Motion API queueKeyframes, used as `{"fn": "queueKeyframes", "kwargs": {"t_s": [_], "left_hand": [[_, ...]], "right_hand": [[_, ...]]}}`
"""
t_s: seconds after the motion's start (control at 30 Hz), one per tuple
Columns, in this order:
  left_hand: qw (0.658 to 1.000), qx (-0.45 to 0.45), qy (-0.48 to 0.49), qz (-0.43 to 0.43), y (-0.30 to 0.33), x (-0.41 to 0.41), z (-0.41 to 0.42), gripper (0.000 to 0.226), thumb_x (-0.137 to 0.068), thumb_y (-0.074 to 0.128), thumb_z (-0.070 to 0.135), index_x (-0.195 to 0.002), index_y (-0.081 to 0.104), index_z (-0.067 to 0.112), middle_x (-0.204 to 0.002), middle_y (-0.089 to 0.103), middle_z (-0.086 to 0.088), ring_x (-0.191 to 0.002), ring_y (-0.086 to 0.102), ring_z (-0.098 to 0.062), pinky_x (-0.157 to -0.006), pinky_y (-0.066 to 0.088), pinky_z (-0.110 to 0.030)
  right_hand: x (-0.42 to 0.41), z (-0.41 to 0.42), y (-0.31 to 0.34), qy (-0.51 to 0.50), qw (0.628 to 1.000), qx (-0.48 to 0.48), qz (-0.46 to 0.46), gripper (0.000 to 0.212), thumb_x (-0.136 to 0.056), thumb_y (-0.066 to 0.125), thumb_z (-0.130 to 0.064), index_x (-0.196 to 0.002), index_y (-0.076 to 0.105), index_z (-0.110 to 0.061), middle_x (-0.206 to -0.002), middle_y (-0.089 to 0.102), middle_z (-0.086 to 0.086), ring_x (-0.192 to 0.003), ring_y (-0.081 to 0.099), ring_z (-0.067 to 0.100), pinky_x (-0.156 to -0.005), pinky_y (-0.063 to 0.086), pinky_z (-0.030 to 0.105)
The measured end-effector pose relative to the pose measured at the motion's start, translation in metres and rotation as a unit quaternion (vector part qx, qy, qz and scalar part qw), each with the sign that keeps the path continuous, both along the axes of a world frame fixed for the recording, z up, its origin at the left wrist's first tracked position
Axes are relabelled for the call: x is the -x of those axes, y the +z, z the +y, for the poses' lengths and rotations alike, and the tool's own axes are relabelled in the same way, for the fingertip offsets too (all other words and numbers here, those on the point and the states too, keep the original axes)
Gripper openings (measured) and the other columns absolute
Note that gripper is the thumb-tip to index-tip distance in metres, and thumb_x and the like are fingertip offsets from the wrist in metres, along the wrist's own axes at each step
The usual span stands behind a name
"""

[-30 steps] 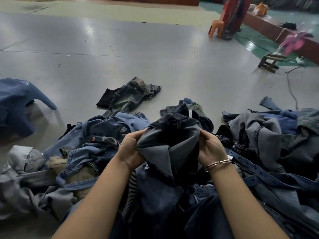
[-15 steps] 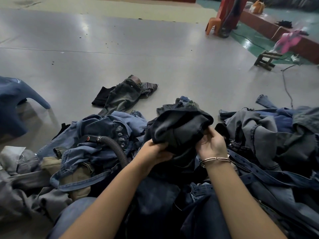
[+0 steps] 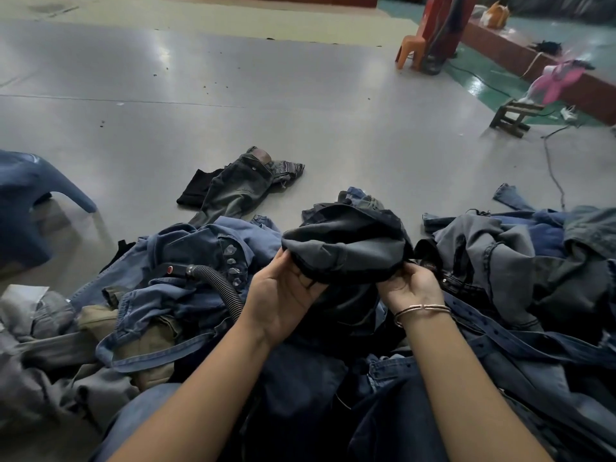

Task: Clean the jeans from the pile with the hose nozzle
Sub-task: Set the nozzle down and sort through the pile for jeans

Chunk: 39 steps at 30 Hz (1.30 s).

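A bunched pair of dark grey-black jeans [image 3: 346, 248] is held up over the pile of jeans [image 3: 500, 261]. My left hand [image 3: 283, 291] grips its left underside, palm turned up. On the right edge, my right hand [image 3: 408, 286], with a bracelet on the wrist, holds the fabric with curled fingers. The hose nozzle [image 3: 175, 270], black with a red button, lies on blue denim left of my hands, its ribbed hose [image 3: 221, 286] curving down behind my left forearm.
A grey-green pair of jeans [image 3: 240, 185] lies alone on the grey floor beyond the pile. A blue plastic stool [image 3: 23, 201] stands at the left. Far right are a wooden stool [image 3: 511, 116], a cable [image 3: 553, 168] and an orange chair [image 3: 411, 50].
The dark jeans were turned over and lowered, then opened out wider between my hands. My left hand shifted from the top of the fabric to underneath it.
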<state>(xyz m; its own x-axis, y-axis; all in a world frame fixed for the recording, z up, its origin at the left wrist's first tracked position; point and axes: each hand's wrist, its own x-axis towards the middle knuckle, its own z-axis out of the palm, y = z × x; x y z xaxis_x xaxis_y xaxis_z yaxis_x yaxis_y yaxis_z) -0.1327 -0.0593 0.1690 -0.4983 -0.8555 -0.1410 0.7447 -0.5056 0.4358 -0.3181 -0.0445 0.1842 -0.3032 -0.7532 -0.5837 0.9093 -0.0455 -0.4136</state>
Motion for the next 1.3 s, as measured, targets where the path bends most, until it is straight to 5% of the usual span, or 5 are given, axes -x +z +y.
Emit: {"fn": "queueKeyframes", "kwargs": {"t_s": [0.2,0.5,0.73,0.93,1.3], "left_hand": [[1.000,-0.013,0.016,-0.008,0.005,-0.009,-0.004,0.043,-0.085,0.046,0.025,-0.121,0.057,0.004,-0.089,0.075,-0.010,-0.079,0.073,-0.018,-0.073,0.060,-0.029],[0.999,-0.038,0.017,0.003,0.005,-0.011,-0.006,0.038,-0.097,0.035,0.024,-0.124,0.052,0.004,-0.093,0.074,-0.013,-0.079,0.073,-0.018,-0.066,0.059,-0.026],[0.999,-0.033,0.010,-0.031,0.005,-0.010,-0.006,0.037,-0.102,0.030,0.024,-0.128,0.051,0.008,-0.089,0.075,-0.010,-0.074,0.073,-0.016,-0.061,0.059,-0.025],[0.883,0.189,-0.133,-0.409,-0.017,0.006,0.000,0.040,-0.097,0.041,-0.004,-0.137,0.042,-0.006,-0.124,0.059,-0.013,-0.114,0.056,-0.021,-0.093,0.045,-0.025],[0.834,0.066,0.093,-0.539,-0.052,0.006,-0.042,0.017,-0.086,0.046,0.004,-0.082,0.062,0.006,-0.084,0.065,-0.021,-0.066,0.065,-0.022,-0.061,0.051,-0.027]], "right_hand": [[-0.010,0.005,0.005,-0.056,0.948,-0.047,0.309,0.018,-0.093,0.041,-0.005,-0.105,0.050,-0.016,-0.092,0.055,0.004,-0.075,0.055,0.018,-0.064,0.051,0.025],[-0.048,0.024,0.002,0.083,0.450,0.235,0.857,0.026,-0.082,0.071,-0.031,-0.107,0.073,-0.026,-0.124,0.056,0.002,-0.114,0.053,0.022,-0.100,0.038,0.046],[-0.051,0.021,0.000,0.084,0.542,0.272,0.790,0.011,-0.081,0.072,-0.025,-0.084,0.072,-0.014,-0.102,0.060,0.005,-0.100,0.061,0.017,-0.091,0.049,0.037],[-0.007,-0.011,-0.010,0.093,0.837,-0.085,0.533,0.072,-0.082,0.067,-0.053,-0.136,0.043,-0.013,-0.138,0.048,0.012,-0.128,0.046,0.026,-0.107,0.037,0.036],[-0.034,0.010,-0.028,0.507,0.708,-0.007,0.491,0.037,-0.080,0.039,0.016,-0.078,0.067,-0.008,-0.052,0.059,-0.008,-0.046,0.051,-0.001,-0.050,0.042,0.010]]}}
